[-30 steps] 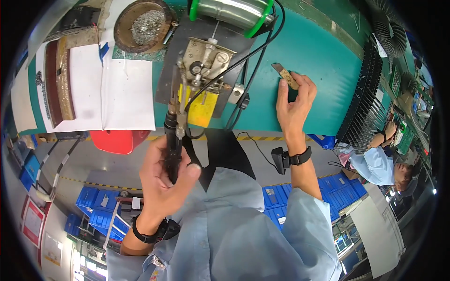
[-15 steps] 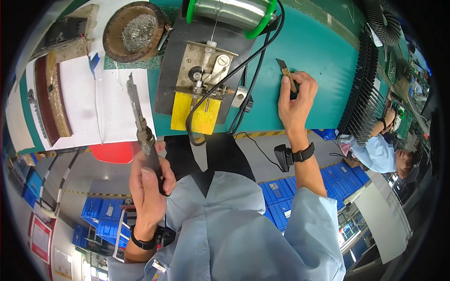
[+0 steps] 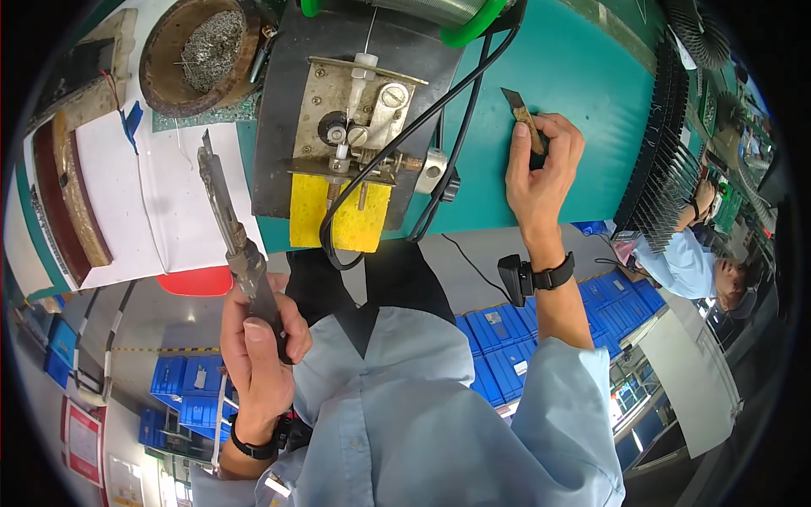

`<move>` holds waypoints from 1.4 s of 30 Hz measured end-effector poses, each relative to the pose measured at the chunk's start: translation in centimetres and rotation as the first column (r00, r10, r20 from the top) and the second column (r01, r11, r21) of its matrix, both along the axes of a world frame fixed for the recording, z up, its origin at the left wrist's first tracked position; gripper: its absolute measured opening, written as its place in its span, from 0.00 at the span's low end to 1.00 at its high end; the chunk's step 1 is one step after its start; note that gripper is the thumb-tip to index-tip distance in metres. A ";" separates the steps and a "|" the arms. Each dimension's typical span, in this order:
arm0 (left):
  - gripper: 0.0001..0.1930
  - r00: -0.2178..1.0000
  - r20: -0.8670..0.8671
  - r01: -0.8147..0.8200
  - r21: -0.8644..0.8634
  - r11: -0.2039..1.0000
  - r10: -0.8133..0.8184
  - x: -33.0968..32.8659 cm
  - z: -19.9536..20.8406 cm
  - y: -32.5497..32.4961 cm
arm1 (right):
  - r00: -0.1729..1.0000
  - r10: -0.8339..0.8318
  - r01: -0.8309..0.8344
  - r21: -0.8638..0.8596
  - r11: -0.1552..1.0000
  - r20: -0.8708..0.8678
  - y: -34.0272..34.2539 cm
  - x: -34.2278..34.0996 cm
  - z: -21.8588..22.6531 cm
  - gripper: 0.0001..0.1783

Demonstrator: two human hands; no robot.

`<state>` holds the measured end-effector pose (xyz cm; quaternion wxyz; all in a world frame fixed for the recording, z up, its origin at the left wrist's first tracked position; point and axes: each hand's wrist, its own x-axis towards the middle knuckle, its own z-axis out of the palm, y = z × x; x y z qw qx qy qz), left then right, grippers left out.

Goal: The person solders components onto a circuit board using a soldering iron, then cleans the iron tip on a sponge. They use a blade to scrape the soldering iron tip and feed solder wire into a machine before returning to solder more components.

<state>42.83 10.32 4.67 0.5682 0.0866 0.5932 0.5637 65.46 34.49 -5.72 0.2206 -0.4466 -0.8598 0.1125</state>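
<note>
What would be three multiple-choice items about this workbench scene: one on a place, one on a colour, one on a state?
1. Where is the bowl of metal bits?
A. left of the metal fixture
B. beside the right hand
C. on the floor

2. What colour is the sponge?
A. red
B. yellow
C. white

3. What does the left hand do?
A. lies open
B. holds the long tool
C. touches the sponge

A: the bowl sits left of the fixture.
B: the sponge is yellow.
B: the left hand grasps the long tool.

Electronics workshop, green bench (image 3: 583, 127), solder spool (image 3: 422, 13), blue parts bins (image 3: 617, 304)
</note>
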 end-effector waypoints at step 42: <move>0.21 0.919 -0.313 -0.249 0.008 0.968 0.239 2.0 -0.7 1.5 | 0.979 -0.162 0.071 -0.548 0.834 -0.120 -1.7 -2.3 4.6 0.05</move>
